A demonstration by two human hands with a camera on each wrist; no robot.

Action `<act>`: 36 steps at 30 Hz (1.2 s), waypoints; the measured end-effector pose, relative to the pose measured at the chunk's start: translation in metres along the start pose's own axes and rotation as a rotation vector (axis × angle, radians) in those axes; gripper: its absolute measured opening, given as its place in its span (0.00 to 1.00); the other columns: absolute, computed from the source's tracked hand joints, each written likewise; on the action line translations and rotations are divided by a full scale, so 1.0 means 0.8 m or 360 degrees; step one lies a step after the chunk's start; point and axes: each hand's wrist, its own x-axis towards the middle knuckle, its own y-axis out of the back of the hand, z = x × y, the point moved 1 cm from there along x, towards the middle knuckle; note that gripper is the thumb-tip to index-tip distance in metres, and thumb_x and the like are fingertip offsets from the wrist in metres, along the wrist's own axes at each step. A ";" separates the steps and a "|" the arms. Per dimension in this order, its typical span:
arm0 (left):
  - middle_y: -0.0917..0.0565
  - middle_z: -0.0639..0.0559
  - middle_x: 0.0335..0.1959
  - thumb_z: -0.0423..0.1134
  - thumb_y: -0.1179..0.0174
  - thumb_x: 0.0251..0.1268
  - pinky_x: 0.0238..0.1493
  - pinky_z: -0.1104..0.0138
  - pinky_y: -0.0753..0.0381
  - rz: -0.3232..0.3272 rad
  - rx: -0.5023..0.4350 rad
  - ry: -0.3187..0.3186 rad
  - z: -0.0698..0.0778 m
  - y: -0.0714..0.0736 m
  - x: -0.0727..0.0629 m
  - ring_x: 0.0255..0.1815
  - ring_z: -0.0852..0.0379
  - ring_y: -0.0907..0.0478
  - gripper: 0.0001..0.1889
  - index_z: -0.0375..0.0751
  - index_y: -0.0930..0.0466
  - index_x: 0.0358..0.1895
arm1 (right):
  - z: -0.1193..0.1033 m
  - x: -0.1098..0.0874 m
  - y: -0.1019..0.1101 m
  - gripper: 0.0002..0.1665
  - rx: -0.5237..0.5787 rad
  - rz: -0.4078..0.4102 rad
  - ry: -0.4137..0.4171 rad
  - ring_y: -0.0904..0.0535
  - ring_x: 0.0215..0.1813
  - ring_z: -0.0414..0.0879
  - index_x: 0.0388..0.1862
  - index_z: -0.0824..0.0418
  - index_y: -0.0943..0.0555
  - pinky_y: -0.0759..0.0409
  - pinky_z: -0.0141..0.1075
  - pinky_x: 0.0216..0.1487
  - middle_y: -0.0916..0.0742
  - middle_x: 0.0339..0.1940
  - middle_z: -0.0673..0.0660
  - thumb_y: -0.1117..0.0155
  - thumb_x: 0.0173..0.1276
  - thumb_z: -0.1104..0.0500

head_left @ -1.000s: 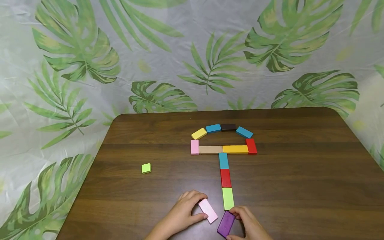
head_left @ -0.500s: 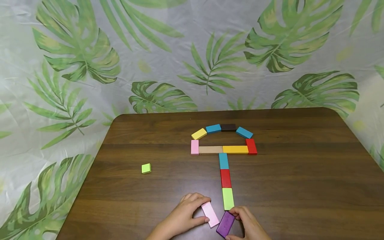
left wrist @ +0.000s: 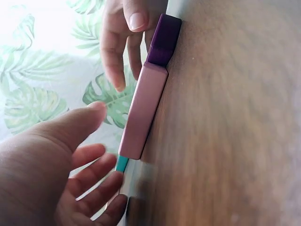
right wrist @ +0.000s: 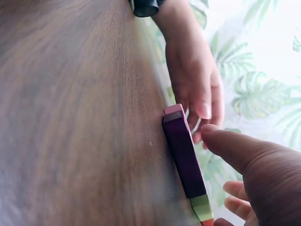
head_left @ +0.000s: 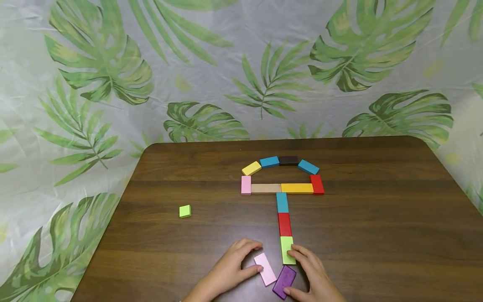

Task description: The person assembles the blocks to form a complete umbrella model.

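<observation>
A pink block (head_left: 265,269) lies slanted on the table, one end touching a purple block (head_left: 284,282). Around the pink block my left hand (head_left: 230,266) is spread; the left wrist view shows its thumb and fingers apart from the block. My right hand (head_left: 313,274) is loosened beside the purple block, thumb over its near end in the head view and fingertips above the green block (head_left: 287,247). In the right wrist view the thumb stands off the purple block (right wrist: 183,155). The purple block's upper end meets the green block's lower end or nearly so.
A red block (head_left: 284,224) and a blue block (head_left: 282,202) continue the line upward to a tan block (head_left: 266,188) and a yellow-orange block (head_left: 297,188). Several blocks arch above these. A small green block (head_left: 185,211) lies apart at left on the wooden table (head_left: 377,235).
The pink block has slid toward the purple one and now touches it. Both hands have let go of their blocks; the right fingers have opened upward and the left fingers have spread.
</observation>
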 end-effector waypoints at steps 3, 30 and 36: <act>0.26 0.58 0.47 0.48 0.39 0.57 0.50 0.66 0.31 0.0114 -0.0059 0.0018 -0.002 0.003 0.001 0.49 0.60 0.30 0.22 0.43 0.27 0.53 | 0.000 0.000 0.000 0.44 -0.0062 -0.0052 -0.0045 0.36 0.57 0.43 0.55 0.62 0.27 0.39 0.34 0.53 0.28 0.58 0.56 0.23 0.38 0.47; 0.30 0.46 0.53 0.32 0.34 0.50 0.48 0.55 0.38 0.1158 -0.0004 0.0631 -0.102 0.089 -0.021 0.53 0.47 0.39 0.22 0.36 0.27 0.52 | 0.002 -0.003 -0.003 0.40 -0.0061 -0.0147 -0.0151 0.31 0.54 0.49 0.53 0.61 0.26 0.31 0.55 0.41 0.26 0.56 0.54 0.25 0.41 0.46; 0.35 0.40 0.55 0.38 0.35 0.53 0.50 0.49 0.37 0.1118 -0.0031 0.0925 -0.116 0.099 -0.027 0.55 0.42 0.40 0.26 0.36 0.31 0.56 | 0.003 -0.003 -0.003 0.40 -0.0070 -0.0142 -0.0140 0.31 0.54 0.50 0.53 0.62 0.26 0.31 0.55 0.41 0.26 0.55 0.55 0.25 0.40 0.46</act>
